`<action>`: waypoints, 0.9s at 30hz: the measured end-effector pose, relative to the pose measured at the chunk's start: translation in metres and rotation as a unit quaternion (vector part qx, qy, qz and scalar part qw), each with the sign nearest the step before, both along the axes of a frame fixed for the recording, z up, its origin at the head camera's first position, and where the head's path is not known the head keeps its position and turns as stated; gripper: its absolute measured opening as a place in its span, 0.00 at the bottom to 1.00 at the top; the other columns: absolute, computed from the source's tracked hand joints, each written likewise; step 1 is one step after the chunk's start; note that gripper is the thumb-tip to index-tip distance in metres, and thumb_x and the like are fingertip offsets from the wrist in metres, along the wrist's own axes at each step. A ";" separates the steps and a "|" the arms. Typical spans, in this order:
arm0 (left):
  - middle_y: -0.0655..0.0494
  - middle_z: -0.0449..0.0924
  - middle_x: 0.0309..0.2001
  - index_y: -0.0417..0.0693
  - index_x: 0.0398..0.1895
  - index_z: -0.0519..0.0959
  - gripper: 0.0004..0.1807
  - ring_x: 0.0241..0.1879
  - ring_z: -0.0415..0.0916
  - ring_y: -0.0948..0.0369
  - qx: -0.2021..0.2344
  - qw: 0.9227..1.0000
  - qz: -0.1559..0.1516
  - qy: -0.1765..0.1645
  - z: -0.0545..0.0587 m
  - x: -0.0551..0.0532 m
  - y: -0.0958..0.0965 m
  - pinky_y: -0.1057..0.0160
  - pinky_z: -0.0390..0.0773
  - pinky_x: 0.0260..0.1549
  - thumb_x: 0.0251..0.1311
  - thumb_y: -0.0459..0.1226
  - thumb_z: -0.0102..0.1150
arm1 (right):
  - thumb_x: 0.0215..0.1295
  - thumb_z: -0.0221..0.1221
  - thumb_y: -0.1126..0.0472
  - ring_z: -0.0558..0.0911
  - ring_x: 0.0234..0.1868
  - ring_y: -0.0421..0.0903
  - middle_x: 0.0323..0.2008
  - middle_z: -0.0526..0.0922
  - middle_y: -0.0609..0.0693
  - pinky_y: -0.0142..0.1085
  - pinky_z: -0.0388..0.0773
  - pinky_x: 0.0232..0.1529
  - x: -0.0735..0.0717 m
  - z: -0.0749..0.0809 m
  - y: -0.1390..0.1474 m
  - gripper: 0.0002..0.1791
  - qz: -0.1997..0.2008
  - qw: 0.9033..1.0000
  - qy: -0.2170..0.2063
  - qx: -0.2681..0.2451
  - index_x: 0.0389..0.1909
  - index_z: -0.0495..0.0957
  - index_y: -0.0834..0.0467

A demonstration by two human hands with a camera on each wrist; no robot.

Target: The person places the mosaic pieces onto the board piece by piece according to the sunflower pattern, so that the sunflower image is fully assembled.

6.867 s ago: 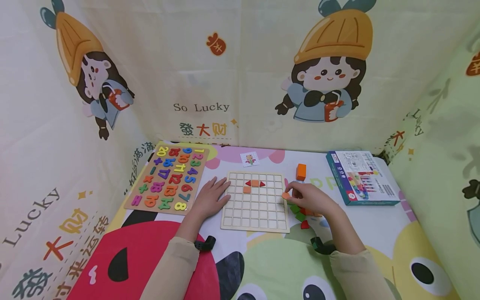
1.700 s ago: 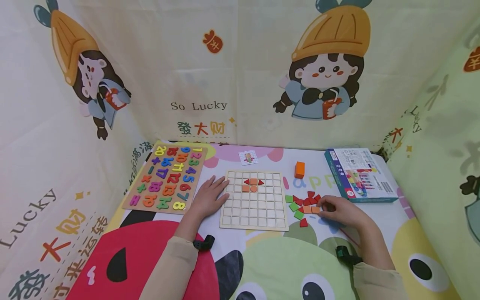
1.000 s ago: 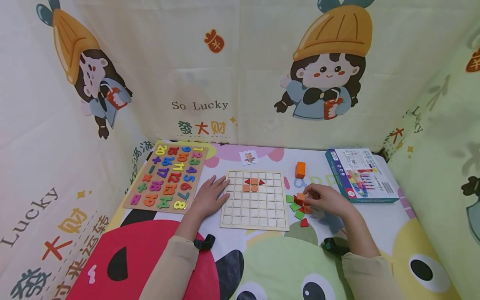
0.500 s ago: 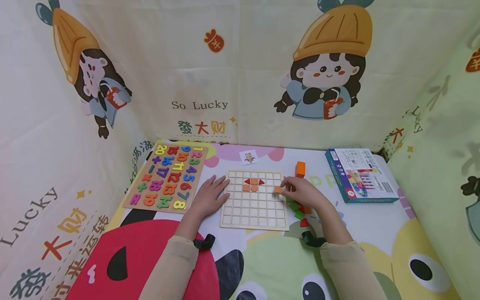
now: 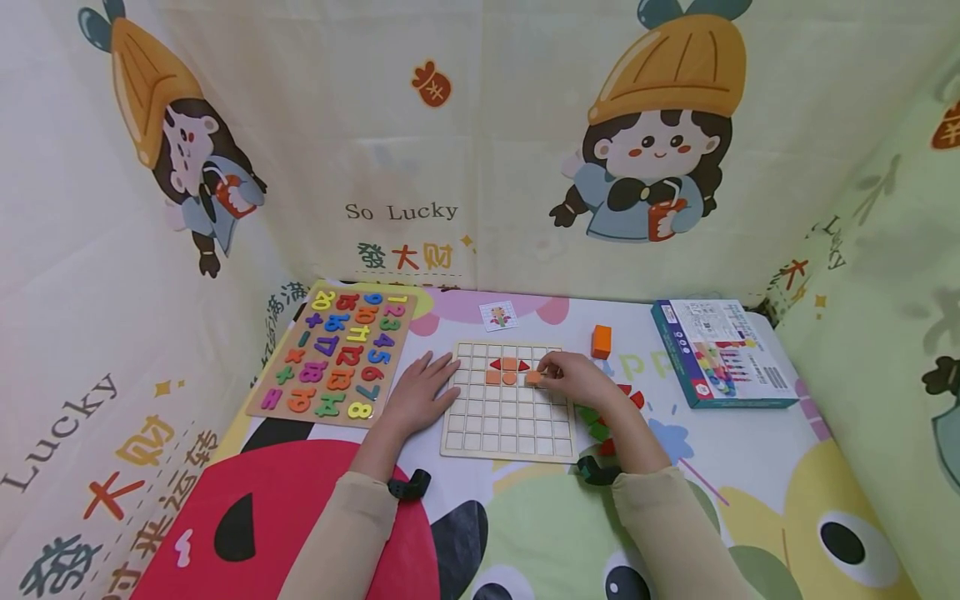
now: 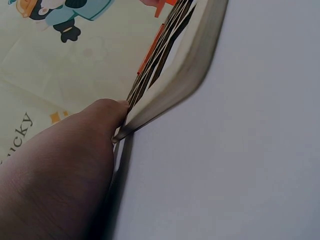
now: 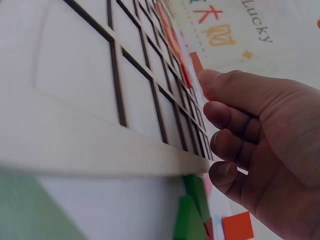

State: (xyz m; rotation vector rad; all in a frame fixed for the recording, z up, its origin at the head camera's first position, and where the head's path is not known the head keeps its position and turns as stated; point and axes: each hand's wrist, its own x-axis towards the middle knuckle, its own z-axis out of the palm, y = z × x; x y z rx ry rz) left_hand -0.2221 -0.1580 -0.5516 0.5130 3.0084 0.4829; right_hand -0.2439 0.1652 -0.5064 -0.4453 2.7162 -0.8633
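Observation:
A wooden grid board [image 5: 480, 457] lies in the middle of the table. Near its top, an orange square [image 5: 509, 364] sits between two red triangles [image 5: 496, 364]. Below them are another orange square [image 5: 492, 377] and an orange round tile [image 5: 508, 378]. My right hand [image 5: 581, 382] pinches an orange square tile [image 5: 533, 377] between thumb and fingertips, just right of the round tile. The right wrist view shows this tile's edge [image 7: 196, 62] by the thumb. With fingers spread straight, my left hand [image 5: 420, 393] rests at the board's left edge; its thumb [image 6: 107, 114] touches the rim.
Green tiles [image 5: 598, 430] and red triangles [image 5: 637, 400] lie right of the board, partly behind my right forearm. An orange block [image 5: 602, 342] stands beyond them. A small picture card [image 5: 498, 316], a number puzzle [image 5: 300, 379] and a flat box [image 5: 723, 354] surround the board.
The round tile has come to lie on the board. My right hand then took an orange square from the pile and carried it left over the board. My left hand stayed put.

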 end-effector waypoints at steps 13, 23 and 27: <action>0.64 0.53 0.78 0.67 0.77 0.58 0.34 0.80 0.41 0.52 0.003 1.000 -0.001 0.002 -0.001 -0.001 0.000 0.46 0.46 0.78 0.69 0.62 0.44 | 0.65 0.63 0.51 0.75 0.37 0.45 0.31 0.78 0.45 0.36 0.72 0.38 -0.004 -0.006 -0.014 0.08 -0.019 0.999 -0.005 0.028 0.43 0.80 0.47; 0.64 0.53 0.78 0.67 0.77 0.58 0.34 0.80 0.41 0.52 0.002 1.000 -0.001 0.004 -0.001 -0.001 0.000 0.46 0.46 0.78 0.69 0.61 0.44 | 0.65 0.64 0.52 0.75 0.37 0.44 0.32 0.79 0.45 0.36 0.74 0.39 -0.003 -0.006 -0.019 0.08 -0.015 0.999 0.011 0.032 0.42 0.80 0.48; 0.63 0.53 0.78 0.67 0.76 0.58 0.34 0.80 0.41 0.52 0.001 1.000 0.000 0.003 0.002 0.000 0.000 0.46 0.46 0.78 0.69 0.61 0.45 | 0.65 0.64 0.53 0.76 0.38 0.44 0.33 0.80 0.44 0.36 0.75 0.41 -0.002 -0.007 -0.020 0.08 -0.020 0.999 0.010 0.030 0.42 0.80 0.48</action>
